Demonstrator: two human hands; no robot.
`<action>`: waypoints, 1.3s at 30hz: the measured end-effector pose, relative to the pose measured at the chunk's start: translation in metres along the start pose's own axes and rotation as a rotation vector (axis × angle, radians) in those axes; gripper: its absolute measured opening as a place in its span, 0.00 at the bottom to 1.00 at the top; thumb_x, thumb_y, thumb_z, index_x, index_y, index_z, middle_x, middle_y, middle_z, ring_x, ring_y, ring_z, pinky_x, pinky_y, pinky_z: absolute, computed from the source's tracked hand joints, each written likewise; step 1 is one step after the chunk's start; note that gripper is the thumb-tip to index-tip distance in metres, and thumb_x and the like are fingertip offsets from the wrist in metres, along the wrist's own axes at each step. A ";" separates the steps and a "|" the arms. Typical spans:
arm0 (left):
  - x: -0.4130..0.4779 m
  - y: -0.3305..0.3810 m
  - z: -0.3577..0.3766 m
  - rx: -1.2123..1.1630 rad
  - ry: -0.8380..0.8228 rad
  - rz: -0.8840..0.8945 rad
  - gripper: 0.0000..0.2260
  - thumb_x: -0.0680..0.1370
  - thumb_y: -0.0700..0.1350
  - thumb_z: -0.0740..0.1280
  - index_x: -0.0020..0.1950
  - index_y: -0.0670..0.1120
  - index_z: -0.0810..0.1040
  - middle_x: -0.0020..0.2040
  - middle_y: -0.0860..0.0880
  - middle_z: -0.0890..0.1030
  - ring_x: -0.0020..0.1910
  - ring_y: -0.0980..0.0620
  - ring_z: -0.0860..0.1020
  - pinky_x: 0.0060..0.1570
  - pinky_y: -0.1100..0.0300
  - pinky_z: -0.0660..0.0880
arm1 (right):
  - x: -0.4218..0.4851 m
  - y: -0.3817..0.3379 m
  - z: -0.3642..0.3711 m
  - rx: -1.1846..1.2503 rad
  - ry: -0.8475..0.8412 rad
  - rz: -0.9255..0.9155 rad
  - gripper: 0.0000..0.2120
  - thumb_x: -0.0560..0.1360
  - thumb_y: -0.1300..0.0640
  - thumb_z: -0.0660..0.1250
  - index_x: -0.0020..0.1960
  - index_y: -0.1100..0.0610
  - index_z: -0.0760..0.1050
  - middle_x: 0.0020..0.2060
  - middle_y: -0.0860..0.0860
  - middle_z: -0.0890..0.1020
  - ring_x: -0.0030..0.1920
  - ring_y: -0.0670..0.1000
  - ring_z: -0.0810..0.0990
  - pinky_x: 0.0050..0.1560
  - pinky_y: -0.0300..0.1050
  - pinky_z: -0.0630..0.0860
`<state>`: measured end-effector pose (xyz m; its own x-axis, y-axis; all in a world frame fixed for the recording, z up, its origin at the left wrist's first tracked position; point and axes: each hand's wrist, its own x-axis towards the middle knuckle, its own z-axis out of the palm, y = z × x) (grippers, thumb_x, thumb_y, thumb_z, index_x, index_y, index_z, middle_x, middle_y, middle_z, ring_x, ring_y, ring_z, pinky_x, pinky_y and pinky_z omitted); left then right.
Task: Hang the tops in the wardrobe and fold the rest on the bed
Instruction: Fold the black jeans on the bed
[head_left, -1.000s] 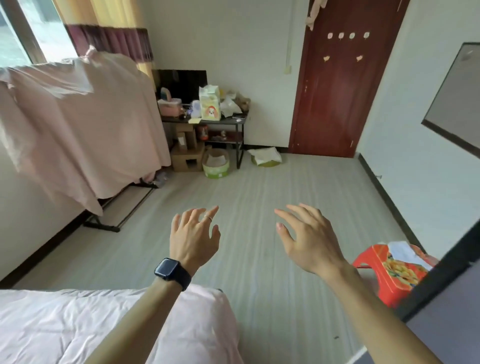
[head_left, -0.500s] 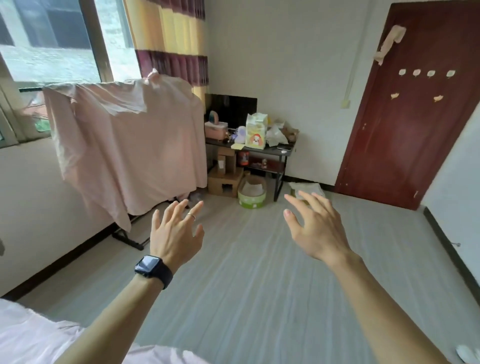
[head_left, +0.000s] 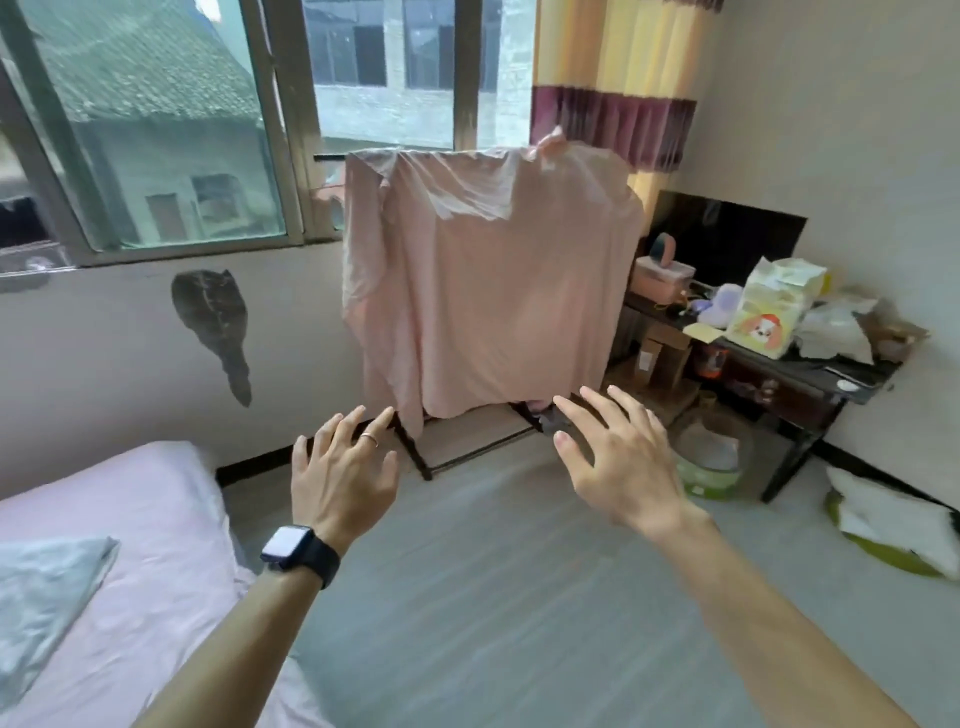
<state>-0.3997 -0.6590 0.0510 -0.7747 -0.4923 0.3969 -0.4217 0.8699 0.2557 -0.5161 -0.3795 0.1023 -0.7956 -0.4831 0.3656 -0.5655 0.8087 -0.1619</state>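
Observation:
A clothes rack draped in a pale pink cover (head_left: 488, 291) stands under the window, straight ahead of me; what hangs inside is hidden. Its black base frame (head_left: 415, 457) rests on the floor. My left hand (head_left: 340, 475), with a ring and a black wrist watch, is stretched out in front with fingers spread and holds nothing. My right hand (head_left: 618, 457) is likewise stretched out, fingers spread and empty, a little short of the rack's lower edge. The bed with a pink sheet (head_left: 119, 525) lies at the lower left, with a grey folded cloth (head_left: 41, 592) on it.
A dark low table (head_left: 810, 369) cluttered with boxes and bags stands to the right of the rack, cardboard boxes beneath it. A green basin (head_left: 711, 462) and a green-edged cushion (head_left: 888, 530) lie on the floor at right. Grey floorboards stretch between bed and rack.
My view has swung left from the red door to the window and rack, which now sits centre frame and nearer. Both hands stay raised, open and empty.

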 end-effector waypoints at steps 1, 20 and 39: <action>0.006 -0.009 0.001 0.012 0.010 -0.033 0.26 0.79 0.57 0.63 0.77 0.62 0.64 0.77 0.53 0.67 0.77 0.49 0.61 0.74 0.43 0.56 | 0.018 -0.006 0.010 0.023 -0.009 -0.038 0.23 0.82 0.41 0.58 0.76 0.40 0.67 0.76 0.48 0.68 0.79 0.54 0.58 0.76 0.58 0.56; 0.135 -0.235 0.042 0.281 0.017 -0.691 0.25 0.80 0.57 0.59 0.78 0.60 0.63 0.78 0.52 0.65 0.77 0.49 0.61 0.73 0.43 0.58 | 0.324 -0.243 0.231 0.304 -0.263 -0.690 0.24 0.82 0.40 0.55 0.77 0.39 0.64 0.78 0.47 0.66 0.79 0.52 0.56 0.78 0.55 0.56; 0.135 -0.439 0.040 0.506 0.182 -1.563 0.24 0.79 0.55 0.63 0.76 0.59 0.68 0.75 0.52 0.70 0.74 0.49 0.66 0.71 0.45 0.62 | 0.447 -0.612 0.416 0.486 -0.568 -1.453 0.25 0.82 0.37 0.51 0.78 0.39 0.61 0.79 0.47 0.64 0.80 0.53 0.55 0.77 0.53 0.54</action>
<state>-0.3378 -1.1065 -0.0429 0.5666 -0.8105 0.1485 -0.8198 -0.5362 0.2012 -0.6166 -1.2298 -0.0161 0.5250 -0.8436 0.1127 -0.7914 -0.5326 -0.2999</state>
